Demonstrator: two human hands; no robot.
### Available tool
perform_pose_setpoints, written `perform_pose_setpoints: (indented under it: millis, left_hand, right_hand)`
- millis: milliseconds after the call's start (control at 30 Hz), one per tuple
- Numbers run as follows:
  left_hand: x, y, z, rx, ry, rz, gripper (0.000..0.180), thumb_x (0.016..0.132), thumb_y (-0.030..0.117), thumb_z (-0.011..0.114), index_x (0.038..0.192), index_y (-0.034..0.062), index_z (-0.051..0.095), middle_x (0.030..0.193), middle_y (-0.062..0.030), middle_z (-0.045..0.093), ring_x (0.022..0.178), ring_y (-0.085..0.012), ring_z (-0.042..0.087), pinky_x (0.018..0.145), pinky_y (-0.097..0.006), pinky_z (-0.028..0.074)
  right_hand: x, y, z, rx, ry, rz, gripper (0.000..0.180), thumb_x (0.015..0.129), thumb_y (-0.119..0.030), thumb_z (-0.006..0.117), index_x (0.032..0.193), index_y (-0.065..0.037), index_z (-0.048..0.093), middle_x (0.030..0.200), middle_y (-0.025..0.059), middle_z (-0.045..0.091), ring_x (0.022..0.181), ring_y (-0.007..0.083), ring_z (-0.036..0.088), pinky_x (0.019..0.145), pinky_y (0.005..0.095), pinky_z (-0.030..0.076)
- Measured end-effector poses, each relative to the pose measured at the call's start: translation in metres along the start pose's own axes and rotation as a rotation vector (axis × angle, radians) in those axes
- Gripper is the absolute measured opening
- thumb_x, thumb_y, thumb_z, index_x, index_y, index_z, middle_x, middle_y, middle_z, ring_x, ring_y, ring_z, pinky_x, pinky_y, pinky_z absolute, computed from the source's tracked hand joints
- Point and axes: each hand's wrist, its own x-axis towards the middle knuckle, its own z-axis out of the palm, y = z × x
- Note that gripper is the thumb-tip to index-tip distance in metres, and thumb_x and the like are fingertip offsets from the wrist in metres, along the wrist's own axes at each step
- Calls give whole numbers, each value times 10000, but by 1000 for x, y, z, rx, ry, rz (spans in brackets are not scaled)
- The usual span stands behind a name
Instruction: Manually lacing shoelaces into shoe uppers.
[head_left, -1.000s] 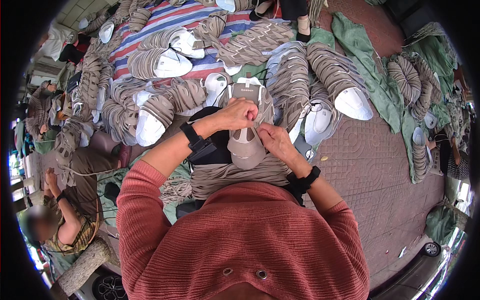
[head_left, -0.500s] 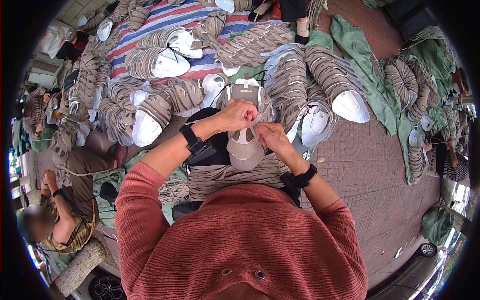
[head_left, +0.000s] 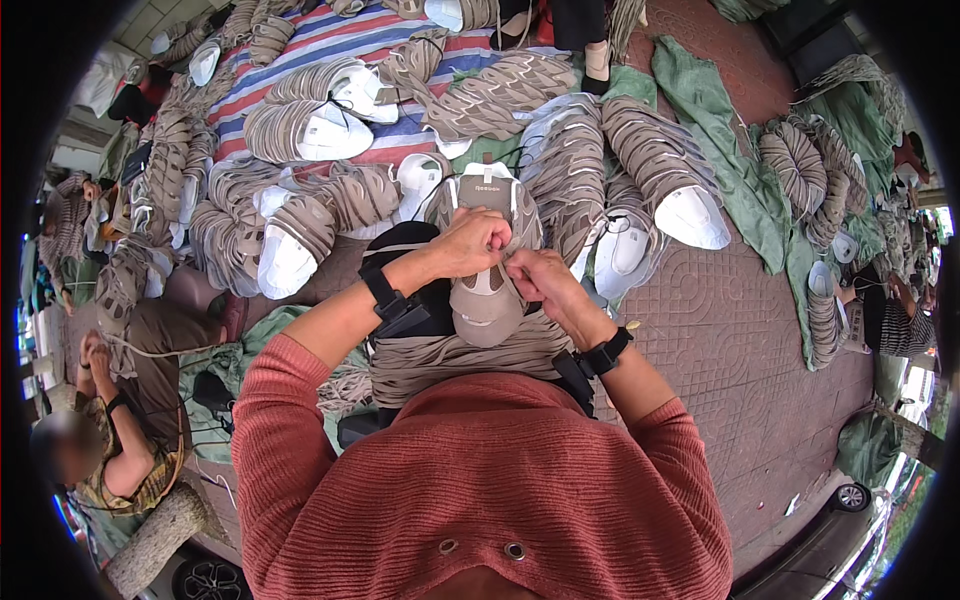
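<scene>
Left hand [head_left: 478,242] and right hand [head_left: 540,277] are closed on the middle of the shoe upper [head_left: 484,302]; exactly which part they pinch is hidden. It lies at the far edge of the lap [head_left: 425,303], seemingly light and floppy, best held by its sides.

We see a taupe-and-white shoe upper [head_left: 487,315], a rust-red sweater [head_left: 480,480], black wristbands [head_left: 604,355], a sheet [head_left: 310,52] striped red, white and blue, dull green cloth [head_left: 715,150] and patterned reddish-brown paving [head_left: 725,320].
</scene>
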Motion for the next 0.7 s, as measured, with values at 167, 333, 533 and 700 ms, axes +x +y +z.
perform_pose_setpoints:
  millis: [167,333,533,700]
  left_hand:
    - [6,-4,3,-23,19,-2,97,644,24,597,720,13,538,657,-64,519,601,-202,510,556,-325,402]
    - [2,-9,-3,0,-26,4,91,675,41,593,749,42,540,679,-77,508,655,-241,506,583,-348,406]
    - [-3,-13,-1,-178,-53,-178,132,708,82,574,805,-3,604,736,-131,574,698,-258,571,618,-355,434]
    - [4,-10,-5,-126,-88,-24,116,752,25,567,840,8,641,782,-133,572,743,-263,579,644,-336,445]
  right_hand:
    - [4,5,-6,-77,4,-123,195,786,-149,513,625,-48,556,505,2,451,416,79,370,392,227,245]
    - [6,2,-15,-938,194,-575,164,740,-255,638,715,-99,594,608,42,533,600,161,528,585,318,360]
    - [15,-20,-12,-1400,457,-1072,385,607,-362,747,871,-150,566,770,76,610,858,236,591,799,434,341]
    - [13,-39,-20,-1485,140,-790,386,610,-336,756,881,-158,546,795,72,588,788,244,604,738,396,384]
